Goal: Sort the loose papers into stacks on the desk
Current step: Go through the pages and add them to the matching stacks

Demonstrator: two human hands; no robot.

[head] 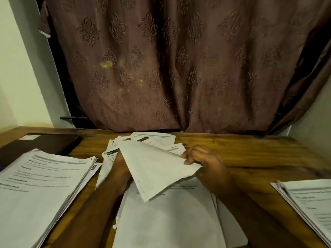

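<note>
Print on the sheets is too blurred to read. The right hand [202, 158] pinches a lifted blank white paper sheet [157, 167] by its edge above the middle pile of white papers [170, 215] on the brown wooden counter [250, 151]. The left hand is hidden under that sheet, so its state cannot be told. A thick printed stack [41, 185] lies left and a thinner stack [308, 203] at the right edge, with bare wood between.

Three paper stacks [44, 185], one loose pile [154, 140], one lifted sheet [157, 169], one dark folder [41, 144].
</note>
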